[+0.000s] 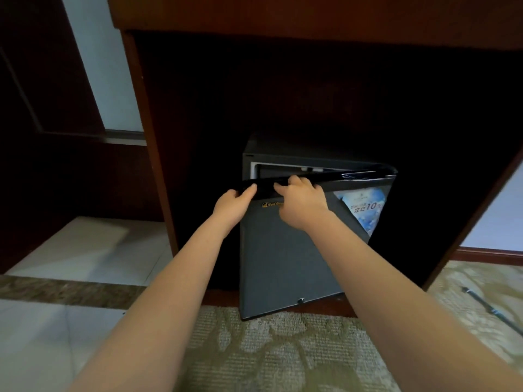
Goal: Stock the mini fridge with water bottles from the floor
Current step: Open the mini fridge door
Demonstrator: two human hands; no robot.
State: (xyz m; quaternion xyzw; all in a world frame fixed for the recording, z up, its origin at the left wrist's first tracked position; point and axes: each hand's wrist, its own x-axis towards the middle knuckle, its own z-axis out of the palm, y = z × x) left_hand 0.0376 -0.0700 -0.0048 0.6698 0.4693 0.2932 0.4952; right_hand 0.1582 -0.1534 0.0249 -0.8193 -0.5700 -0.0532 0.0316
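Observation:
A dark grey mini fridge (285, 261) stands in a shadowed recess under a wooden desk. Its door is swung partly out, hinged on the right, and a strip of the white inner frame shows behind the top edge. My left hand (235, 203) grips the black top edge of the door near its left corner, fingers curled over it. My right hand (301, 202) grips the same edge just to the right. A blue and white sticker (365, 209) sits on the door's upper right. No water bottles are in view.
A wooden desk leg (152, 154) rises left of the fridge, another (478, 219) slants at the right. Patterned carpet (268, 352) covers the floor in front, white tile (85, 250) lies to the left. A thin dark rod (492, 309) lies on the carpet at right.

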